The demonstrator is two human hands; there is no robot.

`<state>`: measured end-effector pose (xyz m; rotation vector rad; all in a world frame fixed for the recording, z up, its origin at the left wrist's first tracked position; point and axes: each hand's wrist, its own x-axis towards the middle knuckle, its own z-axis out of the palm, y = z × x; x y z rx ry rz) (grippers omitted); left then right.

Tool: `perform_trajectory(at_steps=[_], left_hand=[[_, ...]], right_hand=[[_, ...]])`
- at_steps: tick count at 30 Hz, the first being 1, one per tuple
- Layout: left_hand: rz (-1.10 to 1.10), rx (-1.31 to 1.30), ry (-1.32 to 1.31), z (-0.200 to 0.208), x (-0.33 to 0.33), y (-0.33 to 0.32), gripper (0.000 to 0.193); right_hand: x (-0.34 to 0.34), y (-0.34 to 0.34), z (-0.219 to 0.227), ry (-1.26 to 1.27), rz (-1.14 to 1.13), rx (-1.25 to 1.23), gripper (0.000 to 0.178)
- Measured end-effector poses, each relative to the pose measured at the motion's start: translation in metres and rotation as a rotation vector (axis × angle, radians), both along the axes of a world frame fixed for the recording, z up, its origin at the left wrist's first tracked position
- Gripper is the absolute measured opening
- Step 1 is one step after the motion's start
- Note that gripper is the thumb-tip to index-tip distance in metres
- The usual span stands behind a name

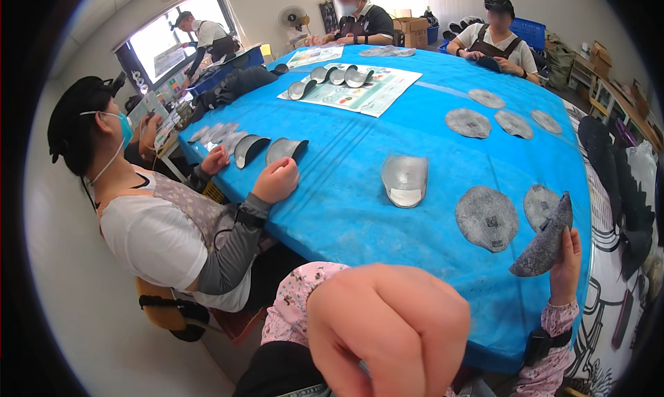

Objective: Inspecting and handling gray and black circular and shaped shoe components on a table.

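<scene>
My left hand [387, 328] is raised close to the camera at the lower middle, seen from the back. Its fingers are curled down and closed, and whatever they may hold is hidden. At the right table edge my right hand [568, 265] grips a curved, speckled grey felt piece [534, 253] between thumb and fingers, tilted up. Partly behind that piece lies a round grey felt pad [539, 202]. Left of it is a larger oval felt pad [486, 220] with a small dark square on it. Farther off stands a glossy grey curved cup [407, 172] with a whitish band at its near edge.
A blue cloth [346, 182] covers the big table. Several felt pads [469, 122] lie at the far right, and several curved cups [337, 75] rest on a printed sheet [387, 96]. A co-worker [159, 217] sits close on the left; others work around the table.
</scene>
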<state>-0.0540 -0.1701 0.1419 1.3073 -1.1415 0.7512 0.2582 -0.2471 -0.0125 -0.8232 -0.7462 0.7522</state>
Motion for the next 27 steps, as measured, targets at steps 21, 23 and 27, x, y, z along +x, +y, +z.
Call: perform_trajectory(at_steps=[21, 23, 27], left_hand=[[0.689, 0.017, -0.351, -0.006, 0.068, -0.014, 0.017], [0.646, -0.029, -0.606, 0.001, 0.069, -0.014, 0.03], [0.754, -0.071, 0.217, -0.008, 0.053, -0.007, 0.014]], right_hand=[[0.009, 0.0, -0.008, 0.026, 0.04, 0.004, 0.009], [0.004, 0.0, -0.003, -0.028, 0.04, 0.018, 0.008], [0.027, -0.006, -0.023, 0.063, 0.014, -0.084, 0.009]])
